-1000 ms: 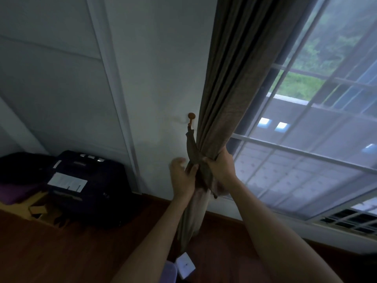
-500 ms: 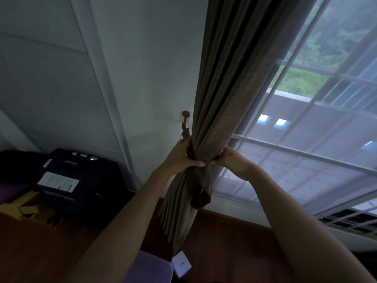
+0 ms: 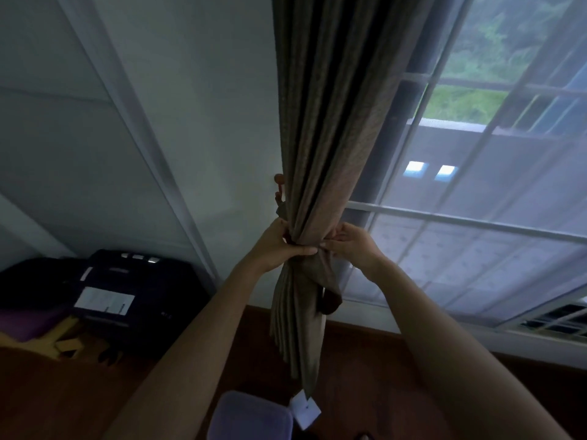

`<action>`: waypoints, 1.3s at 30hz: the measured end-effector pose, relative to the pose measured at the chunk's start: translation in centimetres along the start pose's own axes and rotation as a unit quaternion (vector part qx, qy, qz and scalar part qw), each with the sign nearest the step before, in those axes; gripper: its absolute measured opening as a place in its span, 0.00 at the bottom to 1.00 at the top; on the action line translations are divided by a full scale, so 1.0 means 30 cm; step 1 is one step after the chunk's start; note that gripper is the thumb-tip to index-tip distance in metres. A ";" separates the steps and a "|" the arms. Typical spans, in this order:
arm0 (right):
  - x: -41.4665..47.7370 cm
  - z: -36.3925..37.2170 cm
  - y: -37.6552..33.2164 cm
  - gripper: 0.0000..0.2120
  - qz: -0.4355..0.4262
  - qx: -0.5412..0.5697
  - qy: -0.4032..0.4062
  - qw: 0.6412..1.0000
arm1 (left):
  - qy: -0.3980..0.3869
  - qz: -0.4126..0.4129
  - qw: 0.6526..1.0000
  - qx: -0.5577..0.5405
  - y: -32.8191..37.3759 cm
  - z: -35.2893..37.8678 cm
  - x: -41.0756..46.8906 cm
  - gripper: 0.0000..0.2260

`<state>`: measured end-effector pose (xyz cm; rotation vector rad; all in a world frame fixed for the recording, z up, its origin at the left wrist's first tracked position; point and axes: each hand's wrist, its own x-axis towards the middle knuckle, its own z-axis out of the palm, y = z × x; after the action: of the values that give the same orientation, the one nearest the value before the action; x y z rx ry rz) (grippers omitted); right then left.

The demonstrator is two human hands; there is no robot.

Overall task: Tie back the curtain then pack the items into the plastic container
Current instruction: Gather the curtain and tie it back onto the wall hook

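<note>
A brown curtain (image 3: 327,128) hangs beside the window, gathered into a bunch at waist height. My left hand (image 3: 279,246) wraps around the bunch from the left, fingers curled round it and the tieback band (image 3: 327,281). My right hand (image 3: 352,242) pinches the band at the bunch's right side. The band's loose end hangs down just below the hands. A wooden wall hook (image 3: 279,182) sits on the wall just above my left hand. The plastic container (image 3: 251,417), pale purple, lies on the floor at the bottom, partly cut off.
A dark suitcase (image 3: 133,290) with a white paper on it stands by the wall at left, with a yellow object beside it. A small white card (image 3: 305,411) lies on the wooden floor beside the container. The barred window (image 3: 476,217) fills the right side.
Both hands rose with the curtain bunch, closer to the hook. My left hand went from beside the band to wrapping the bunch; my right hand shifted from gripping the curtain to pinching the band.
</note>
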<state>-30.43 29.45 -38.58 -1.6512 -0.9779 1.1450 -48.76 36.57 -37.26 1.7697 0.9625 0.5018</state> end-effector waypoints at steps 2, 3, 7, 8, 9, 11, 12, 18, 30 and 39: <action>-0.009 0.005 -0.008 0.12 -0.004 -0.013 -0.009 1.000 | 0.012 -0.018 1.000 0.004 -0.013 0.007 0.000 0.23; -0.015 0.007 -0.007 0.12 0.003 -0.014 -0.017 1.000 | 0.024 -0.026 0.999 -0.001 -0.015 0.012 0.000 0.23; -0.063 0.038 0.019 0.11 0.079 0.029 -0.050 0.995 | 0.075 -0.042 0.996 -0.030 0.003 0.041 -0.010 0.21; -0.074 0.045 0.028 0.11 0.082 0.039 -0.046 0.995 | 0.081 -0.043 0.995 -0.033 0.008 0.047 -0.011 0.21; -0.086 0.048 0.038 0.11 0.077 0.041 -0.037 0.995 | 0.084 -0.045 0.995 -0.031 0.009 0.051 -0.009 0.21; -0.108 0.050 0.057 0.15 0.057 0.021 -0.023 0.998 | 0.087 -0.047 0.995 -0.028 0.013 0.054 -0.005 0.21; -0.118 0.048 0.062 0.17 0.046 0.007 -0.021 0.999 | 0.087 -0.049 0.995 -0.028 0.013 0.054 -0.003 0.21; -0.157 0.001 0.043 0.12 -0.037 -0.193 -0.006 0.980 | 0.081 -0.052 0.995 -0.016 0.000 0.032 -0.010 0.22; -0.059 0.102 0.040 0.07 -0.120 -0.260 0.280 0.916 | 0.062 -0.062 0.995 -0.036 -0.026 0.010 -0.011 0.26; -0.079 0.204 0.090 0.17 -0.076 0.056 0.003 0.995 | 0.032 -0.070 0.997 0.008 -0.082 -0.040 0.011 0.30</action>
<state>-36.59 27.76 -41.68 -1.4638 -0.9994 1.0716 -50.33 37.93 -39.06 1.6948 1.1305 0.4648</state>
